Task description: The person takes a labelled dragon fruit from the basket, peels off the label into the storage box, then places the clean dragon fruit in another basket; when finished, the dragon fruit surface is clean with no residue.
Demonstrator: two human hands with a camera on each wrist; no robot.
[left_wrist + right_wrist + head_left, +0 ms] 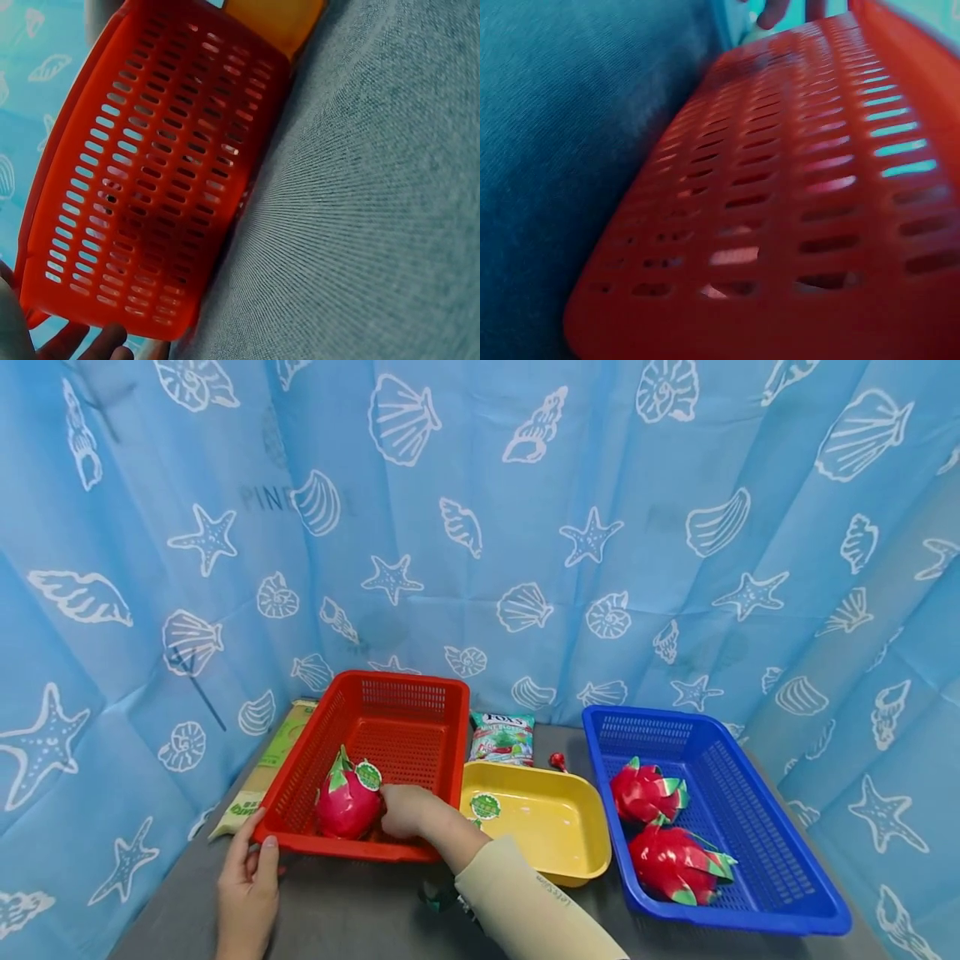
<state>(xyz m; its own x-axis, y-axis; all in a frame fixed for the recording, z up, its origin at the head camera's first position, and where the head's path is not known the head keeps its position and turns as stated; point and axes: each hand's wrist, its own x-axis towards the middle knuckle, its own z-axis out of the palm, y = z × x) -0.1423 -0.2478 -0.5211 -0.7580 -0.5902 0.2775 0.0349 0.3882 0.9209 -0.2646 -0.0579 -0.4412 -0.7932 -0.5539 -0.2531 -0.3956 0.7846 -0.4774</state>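
In the head view, my left hand [247, 885] grips the front left corner of the red basket [360, 847], thumb and fingers at its rim. Its fingertips [105, 345] show under the basket's corner in the left wrist view. My right hand [411, 810] reaches down inside the basket, right beside a pink dragon fruit [347, 806] with green leaf tips and a round green tag. The right fingers are hidden, so I cannot tell whether they hold anything. Slotted red basket wall [780, 165] fills much of the right wrist view.
A yellow tray [551, 827] with a round green tag [486, 806] is partly behind my right arm. To its right, a blue basket [780, 852] holds two red dragon fruits [675, 864]. Behind lie a Fox's candy bag [502, 739] and a small red object [558, 762]; a green packet [258, 785] lies left.
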